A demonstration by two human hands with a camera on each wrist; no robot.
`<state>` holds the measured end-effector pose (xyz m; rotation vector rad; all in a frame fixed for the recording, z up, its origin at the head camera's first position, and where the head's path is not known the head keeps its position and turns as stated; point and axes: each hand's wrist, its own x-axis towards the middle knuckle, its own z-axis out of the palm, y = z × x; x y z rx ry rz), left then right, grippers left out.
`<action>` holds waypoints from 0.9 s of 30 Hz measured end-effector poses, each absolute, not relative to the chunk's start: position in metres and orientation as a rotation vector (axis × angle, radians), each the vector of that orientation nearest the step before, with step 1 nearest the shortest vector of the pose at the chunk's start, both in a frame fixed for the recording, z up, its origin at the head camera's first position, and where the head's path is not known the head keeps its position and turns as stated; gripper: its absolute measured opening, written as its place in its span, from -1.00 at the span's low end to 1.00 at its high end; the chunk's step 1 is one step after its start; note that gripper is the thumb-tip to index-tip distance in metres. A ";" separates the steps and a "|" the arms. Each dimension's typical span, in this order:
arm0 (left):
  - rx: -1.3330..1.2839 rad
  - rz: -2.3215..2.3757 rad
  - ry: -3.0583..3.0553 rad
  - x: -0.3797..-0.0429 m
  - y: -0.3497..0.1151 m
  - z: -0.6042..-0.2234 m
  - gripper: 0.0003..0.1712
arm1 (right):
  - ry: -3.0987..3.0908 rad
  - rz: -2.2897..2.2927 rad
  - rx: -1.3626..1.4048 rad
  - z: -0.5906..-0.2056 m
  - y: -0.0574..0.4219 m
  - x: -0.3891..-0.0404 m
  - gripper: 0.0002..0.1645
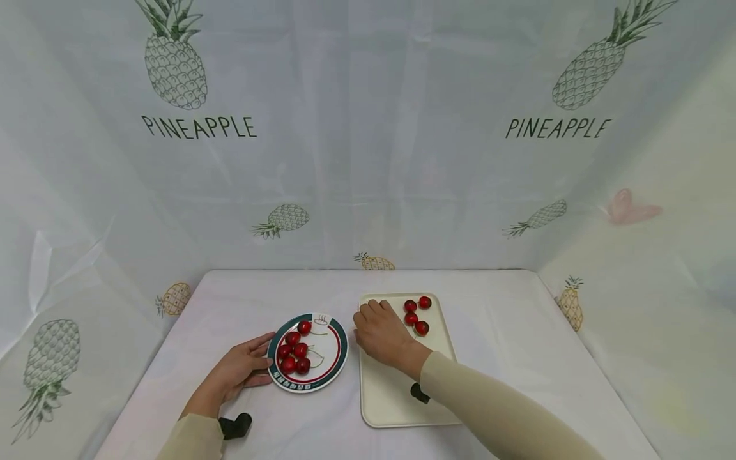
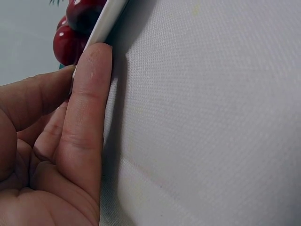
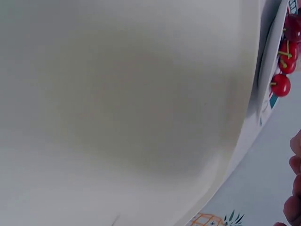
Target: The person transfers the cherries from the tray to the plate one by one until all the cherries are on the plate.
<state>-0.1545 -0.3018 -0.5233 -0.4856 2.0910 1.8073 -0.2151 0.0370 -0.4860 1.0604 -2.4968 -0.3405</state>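
A round plate (image 1: pixel 339 367) with a dark green rim carries several red cherries (image 1: pixel 300 350) with stems. My left hand (image 1: pixel 238 367) pinches its left rim; in the left wrist view, a finger (image 2: pixel 87 99) lies along the plate's underside. To the right lies a cream rectangular tray (image 1: pixel 391 402) with several dark red cherries (image 1: pixel 411 318) near its far end. My right hand (image 1: pixel 381 329) is over the tray's left side, knuckles up and fingers bent. Its fingertips (image 3: pixel 294 207) barely enter the right wrist view, and whatever is between them is hidden.
A white cloth covers the table (image 1: pixel 494 332). Behind and beside it hangs a pale curtain (image 1: pixel 368 128) printed with pineapples. Black straps (image 1: pixel 236 426) show at both wrists. The plate and the tray lie side by side with a narrow gap.
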 end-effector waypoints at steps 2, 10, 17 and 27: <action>-0.484 1.810 2.088 -0.154 -0.302 -0.522 -0.23 | -2.490 -0.337 1.052 -0.487 0.046 -0.216 -0.73; -0.513 1.824 2.058 -0.153 -0.302 -0.520 -0.22 | -2.396 -0.326 1.053 -0.496 0.089 -0.212 -0.69; -0.487 1.843 2.060 -0.153 -0.303 -0.522 -0.22 | -2.389 -0.408 1.059 -0.505 0.124 -0.208 -0.67; -0.438 1.862 2.039 -0.150 -0.305 -0.522 -0.21 | -2.387 -0.482 1.173 -0.518 0.144 -0.206 -0.74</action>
